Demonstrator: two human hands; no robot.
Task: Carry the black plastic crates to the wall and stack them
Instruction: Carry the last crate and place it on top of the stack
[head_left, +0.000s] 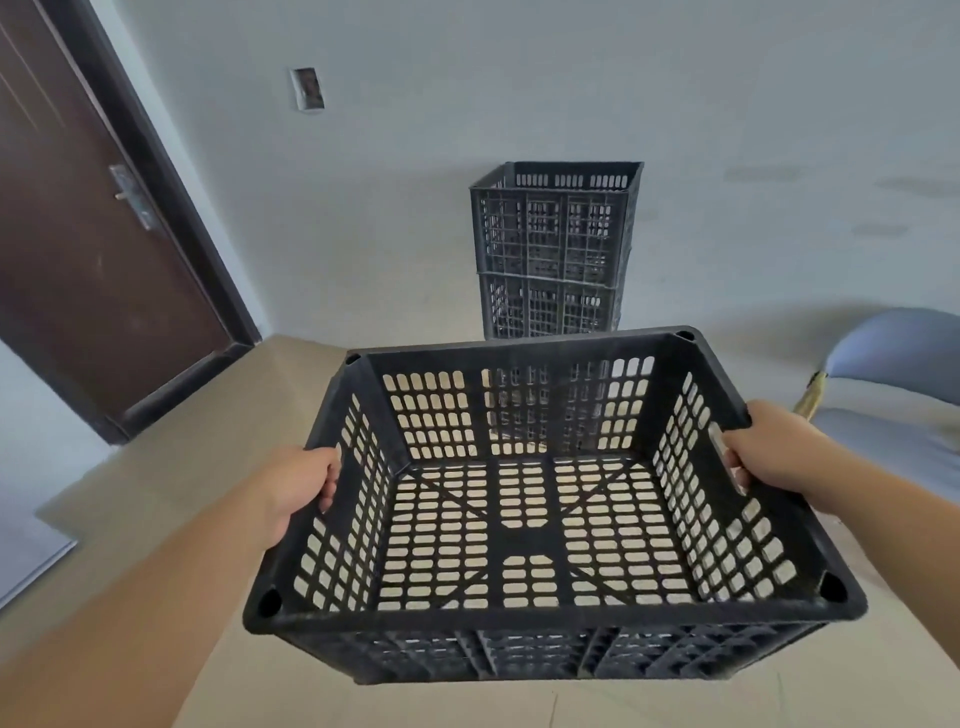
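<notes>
An empty black plastic crate (519, 618) with slotted walls hangs in front of me above the floor, its open top facing up. My left hand (298, 488) grips the handle slot in its left wall. My right hand (769, 447) grips the handle slot in its right wall. Straight ahead, a stack of two black crates (556, 249) stands on the floor against the white wall (727, 104). The lower part of that stack is hidden behind the far rim of the crate I hold.
A dark brown door (88, 260) is shut at the left, set in a side wall. A grey-blue chair (893, 374) stands at the right near the wall. Beige floor (171, 467) lies between me and the stack.
</notes>
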